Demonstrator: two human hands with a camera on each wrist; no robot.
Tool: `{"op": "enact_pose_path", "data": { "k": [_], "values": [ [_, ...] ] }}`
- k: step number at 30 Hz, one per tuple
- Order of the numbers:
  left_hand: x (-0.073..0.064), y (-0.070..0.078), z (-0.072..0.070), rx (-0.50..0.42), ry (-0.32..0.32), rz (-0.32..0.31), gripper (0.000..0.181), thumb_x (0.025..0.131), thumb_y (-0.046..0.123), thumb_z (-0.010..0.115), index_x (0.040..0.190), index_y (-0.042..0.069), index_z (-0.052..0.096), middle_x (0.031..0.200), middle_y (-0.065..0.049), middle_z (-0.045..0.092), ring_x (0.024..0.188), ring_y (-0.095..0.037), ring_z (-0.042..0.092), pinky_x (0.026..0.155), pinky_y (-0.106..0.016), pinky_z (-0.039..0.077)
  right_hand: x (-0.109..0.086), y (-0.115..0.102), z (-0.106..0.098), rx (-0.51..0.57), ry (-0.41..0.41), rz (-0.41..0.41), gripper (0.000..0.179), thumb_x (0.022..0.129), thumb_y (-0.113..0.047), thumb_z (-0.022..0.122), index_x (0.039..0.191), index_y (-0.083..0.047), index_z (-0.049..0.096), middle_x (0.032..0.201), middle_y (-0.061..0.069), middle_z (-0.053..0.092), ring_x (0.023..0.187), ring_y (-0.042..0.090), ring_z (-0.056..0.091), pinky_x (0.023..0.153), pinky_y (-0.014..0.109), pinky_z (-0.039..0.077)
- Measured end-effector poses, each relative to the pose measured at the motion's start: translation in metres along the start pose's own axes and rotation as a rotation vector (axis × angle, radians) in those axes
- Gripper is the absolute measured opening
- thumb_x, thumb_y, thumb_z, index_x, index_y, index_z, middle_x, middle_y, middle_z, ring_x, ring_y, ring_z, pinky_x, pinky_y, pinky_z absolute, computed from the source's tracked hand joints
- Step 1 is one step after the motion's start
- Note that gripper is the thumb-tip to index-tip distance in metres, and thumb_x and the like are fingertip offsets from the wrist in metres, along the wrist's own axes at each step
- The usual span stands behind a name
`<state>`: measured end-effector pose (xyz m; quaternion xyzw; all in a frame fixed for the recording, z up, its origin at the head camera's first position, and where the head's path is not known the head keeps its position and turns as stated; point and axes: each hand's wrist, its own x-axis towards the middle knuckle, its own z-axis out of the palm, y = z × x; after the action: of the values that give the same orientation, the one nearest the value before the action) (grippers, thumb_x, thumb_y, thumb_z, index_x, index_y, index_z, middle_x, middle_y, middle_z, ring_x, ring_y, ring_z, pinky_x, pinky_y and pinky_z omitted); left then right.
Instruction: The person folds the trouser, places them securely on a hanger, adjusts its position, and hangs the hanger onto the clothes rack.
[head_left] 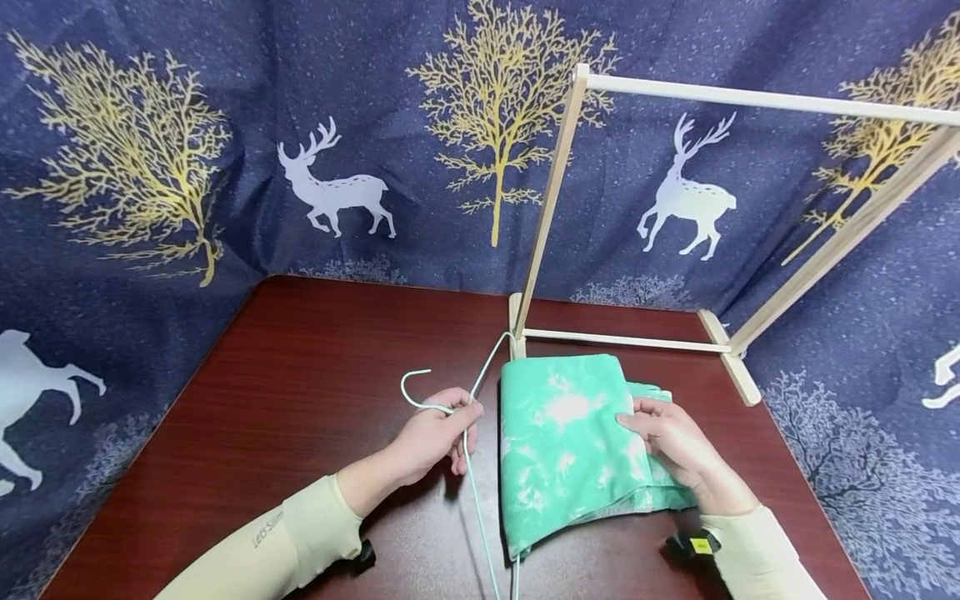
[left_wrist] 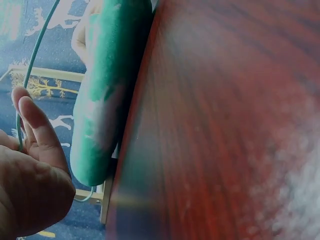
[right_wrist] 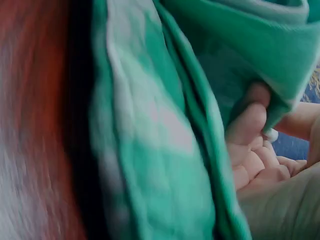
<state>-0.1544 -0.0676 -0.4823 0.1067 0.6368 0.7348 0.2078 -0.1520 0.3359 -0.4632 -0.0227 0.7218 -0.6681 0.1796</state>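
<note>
My left hand (head_left: 435,433) pinches a pale green wire hanger (head_left: 476,492) just below its hook (head_left: 403,387), between thumb and fingers. A folded green and white tie-dye cloth (head_left: 570,442) lies over the far side of the hanger, whose wire comes out at the cloth's top and bottom corners. My right hand (head_left: 671,437) holds the right edge of the cloth's upper layers, thumb on top. From the right wrist view, the fingers (right_wrist: 250,122) reach in under a raised fold. In the left wrist view, the cloth's rounded fold (left_wrist: 97,135) stands beside the left hand.
Behind the cloth stands a wooden rack (head_left: 551,196) with a white top rail (head_left: 750,96) and a low crossbar (head_left: 622,339). The dark red table (head_left: 322,358) extends to the left. A blue curtain (head_left: 442,167) with trees and deer hangs around the table.
</note>
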Motion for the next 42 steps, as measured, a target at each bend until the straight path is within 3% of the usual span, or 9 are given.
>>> {"op": "enact_pose_path", "data": {
  "k": [6, 14, 21, 25, 28, 31, 38, 42],
  "values": [
    [0.001, 0.004, -0.006, 0.059, 0.014, 0.021, 0.03, 0.116, 0.02, 0.06, 0.113, -0.01, 0.056, 0.069, -0.015, 0.064, 0.044, -0.017, 0.063, 0.044, -0.03, 0.052, -0.013, -0.017, 0.003, 0.126, 0.012, -0.103, 0.015, 0.111, -0.002, 0.063, 0.113, -0.009, 0.076, 0.086, -0.006, 0.071, 0.073, 0.004, 0.069, 0.066, 0.021, 0.059],
    [0.0, 0.02, -0.022, 0.057, 0.037, 0.039, 0.021, 0.115, 0.019, 0.061, 0.109, -0.001, 0.063, 0.065, -0.01, 0.059, 0.039, -0.013, 0.051, 0.043, -0.027, 0.045, -0.026, -0.031, -0.008, 0.187, -0.101, -0.156, 0.026, 0.113, 0.005, 0.052, 0.107, -0.011, 0.072, 0.078, -0.006, 0.07, 0.069, 0.006, 0.072, 0.065, 0.025, 0.063],
    [-0.003, 0.044, -0.044, 0.088, 0.054, 0.049, 0.019, 0.113, 0.018, 0.062, 0.108, 0.0, 0.064, 0.063, -0.007, 0.056, 0.038, -0.013, 0.049, 0.041, -0.027, 0.041, -0.027, -0.026, 0.003, 0.171, -0.121, -0.167, 0.023, 0.111, 0.007, 0.053, 0.105, -0.01, 0.068, 0.077, -0.007, 0.069, 0.062, 0.003, 0.067, 0.06, 0.021, 0.057],
    [-0.005, 0.052, -0.056, 0.101, 0.083, 0.051, 0.019, 0.113, 0.016, 0.062, 0.107, -0.001, 0.064, 0.061, -0.007, 0.054, 0.037, -0.015, 0.046, 0.041, -0.027, 0.039, -0.018, -0.017, 0.02, 0.047, -0.04, -0.127, 0.005, 0.11, -0.001, 0.063, 0.106, -0.004, 0.065, 0.074, -0.005, 0.063, 0.058, 0.006, 0.061, 0.058, 0.026, 0.059],
    [-0.005, 0.048, -0.057, 0.085, 0.077, 0.03, 0.019, 0.114, 0.017, 0.061, 0.109, -0.001, 0.064, 0.063, -0.007, 0.055, 0.039, -0.015, 0.048, 0.042, -0.027, 0.041, -0.008, -0.009, 0.029, -0.082, 0.044, -0.067, 0.018, 0.109, -0.01, 0.07, 0.102, 0.0, 0.057, 0.071, -0.004, 0.05, 0.057, 0.012, 0.056, 0.06, 0.033, 0.06],
    [-0.003, 0.037, -0.054, 0.046, 0.067, 0.009, 0.019, 0.114, 0.017, 0.061, 0.11, -0.001, 0.064, 0.064, -0.007, 0.057, 0.041, -0.015, 0.05, 0.043, -0.028, 0.044, 0.001, 0.0, 0.032, -0.142, 0.09, -0.011, 0.03, 0.109, -0.016, 0.072, 0.098, 0.001, 0.05, 0.073, -0.002, 0.042, 0.057, 0.016, 0.054, 0.059, 0.035, 0.059],
    [-0.002, 0.021, -0.04, -0.05, -0.001, -0.001, 0.024, 0.116, 0.02, 0.06, 0.116, -0.004, 0.062, 0.067, -0.007, 0.059, 0.042, -0.016, 0.054, 0.045, -0.03, 0.047, 0.009, 0.01, 0.028, -0.045, 0.046, 0.027, 0.026, 0.11, -0.017, 0.071, 0.101, 0.0, 0.053, 0.068, -0.004, 0.044, 0.055, 0.015, 0.058, 0.057, 0.029, 0.054],
    [-0.003, 0.01, -0.03, -0.01, -0.05, -0.018, 0.035, 0.116, 0.021, 0.06, 0.12, -0.013, 0.056, 0.068, -0.008, 0.06, 0.043, -0.017, 0.058, 0.046, -0.032, 0.051, 0.01, 0.009, 0.027, -0.029, 0.006, 0.02, 0.024, 0.111, -0.016, 0.07, 0.103, 0.0, 0.054, 0.069, -0.003, 0.048, 0.056, 0.014, 0.059, 0.058, 0.028, 0.054]
  ]
}}
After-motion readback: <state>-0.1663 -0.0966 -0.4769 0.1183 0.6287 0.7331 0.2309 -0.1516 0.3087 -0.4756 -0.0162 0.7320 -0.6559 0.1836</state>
